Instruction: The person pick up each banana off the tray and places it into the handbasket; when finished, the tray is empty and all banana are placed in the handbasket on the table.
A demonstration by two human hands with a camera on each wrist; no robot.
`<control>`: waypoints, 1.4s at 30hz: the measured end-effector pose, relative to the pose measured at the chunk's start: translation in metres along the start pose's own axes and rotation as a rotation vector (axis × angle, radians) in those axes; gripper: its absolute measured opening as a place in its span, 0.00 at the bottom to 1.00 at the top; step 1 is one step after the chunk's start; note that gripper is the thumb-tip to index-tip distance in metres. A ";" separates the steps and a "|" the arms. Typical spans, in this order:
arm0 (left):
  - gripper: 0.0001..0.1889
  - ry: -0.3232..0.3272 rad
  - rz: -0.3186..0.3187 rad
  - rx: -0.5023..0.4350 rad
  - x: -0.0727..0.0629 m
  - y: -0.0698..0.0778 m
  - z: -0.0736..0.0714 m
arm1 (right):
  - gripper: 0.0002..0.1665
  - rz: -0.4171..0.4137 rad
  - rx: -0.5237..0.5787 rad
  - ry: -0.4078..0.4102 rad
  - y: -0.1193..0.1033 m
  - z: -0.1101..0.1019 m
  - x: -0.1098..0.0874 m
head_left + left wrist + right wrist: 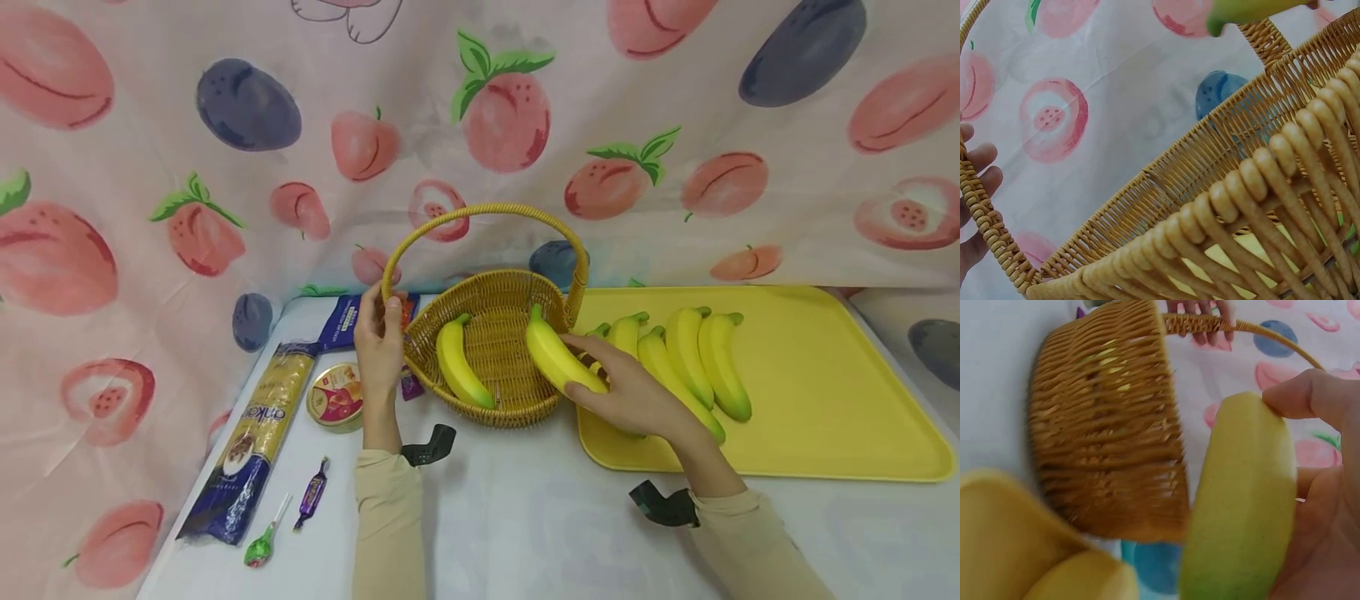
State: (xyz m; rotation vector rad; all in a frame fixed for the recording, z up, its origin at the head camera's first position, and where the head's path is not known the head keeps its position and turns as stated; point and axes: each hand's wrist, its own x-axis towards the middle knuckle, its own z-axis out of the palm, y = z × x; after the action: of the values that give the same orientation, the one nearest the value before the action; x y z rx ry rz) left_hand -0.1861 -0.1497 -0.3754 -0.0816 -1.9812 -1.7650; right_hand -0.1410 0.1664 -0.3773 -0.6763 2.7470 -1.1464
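Note:
In the head view my left hand (380, 342) grips the left side of the handle (487, 210) of a woven wicker basket (495, 414). One yellow banana (459, 362) with a green tip lies inside, on the basket's left. My right hand (630, 387) pinches a second banana (558, 358) between thumb and fingers, over the basket's right rim. The right wrist view shows this held banana (1241, 487) close up, beside the basket wall (1107, 425). In the left wrist view, fingers (982, 156) stand behind the handle.
Several bananas (686, 358) lie on the left part of a yellow tray (832, 383), right of the basket. On the left are a long gold-and-blue packet (251, 442), a round tin (337, 398), a purple-wrapped candy (311, 493) and a green lollipop (259, 547). A patterned cloth (480, 125) hangs behind.

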 end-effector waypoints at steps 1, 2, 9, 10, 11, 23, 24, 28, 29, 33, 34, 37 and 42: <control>0.18 0.002 0.003 0.003 0.001 -0.004 0.000 | 0.37 -0.001 0.002 -0.007 -0.003 0.000 0.005; 0.18 0.003 0.006 0.003 0.002 -0.008 0.000 | 0.36 -0.001 0.005 -0.014 -0.007 -0.001 0.010; 0.18 0.000 0.012 0.002 0.001 -0.005 0.000 | 0.39 0.032 0.014 -0.078 -0.031 -0.008 0.049; 0.18 -0.003 0.011 0.000 0.000 -0.002 0.000 | 0.39 0.035 0.007 -0.087 -0.034 -0.009 0.055; 0.18 -0.005 0.012 -0.001 0.000 0.002 0.000 | 0.40 0.044 0.006 -0.096 -0.036 -0.009 0.061; 0.18 -0.031 0.032 -0.046 0.000 0.014 0.003 | 0.47 0.159 -0.110 -0.266 -0.041 0.004 0.130; 0.18 -0.032 0.034 -0.046 0.000 0.013 0.002 | 0.48 0.169 -0.120 -0.286 -0.041 0.006 0.135; 0.18 -0.038 0.025 -0.030 -0.001 0.013 0.001 | 0.51 0.232 -0.119 -0.371 -0.040 0.014 0.149; 0.18 -0.038 0.021 -0.022 -0.002 0.013 0.000 | 0.52 0.244 -0.097 -0.389 -0.039 0.017 0.152; 0.18 -0.045 0.014 0.000 -0.002 0.014 -0.001 | 0.50 0.298 0.013 -0.448 -0.038 0.027 0.160; 0.18 -0.048 0.013 -0.003 -0.002 0.014 -0.001 | 0.50 0.317 0.042 -0.465 -0.037 0.030 0.162; 0.18 -0.057 0.019 -0.015 -0.001 0.013 -0.001 | 0.52 0.382 0.088 -0.508 -0.034 0.037 0.166; 0.18 -0.053 0.025 -0.006 0.000 0.013 -0.002 | 0.57 0.455 0.146 -0.530 -0.033 0.047 0.167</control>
State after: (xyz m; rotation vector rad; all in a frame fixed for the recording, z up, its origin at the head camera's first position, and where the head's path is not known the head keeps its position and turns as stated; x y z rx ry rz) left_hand -0.1810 -0.1494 -0.3631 -0.1559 -2.0040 -1.7701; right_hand -0.2678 0.0431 -0.3735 -0.2599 2.1848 -0.8925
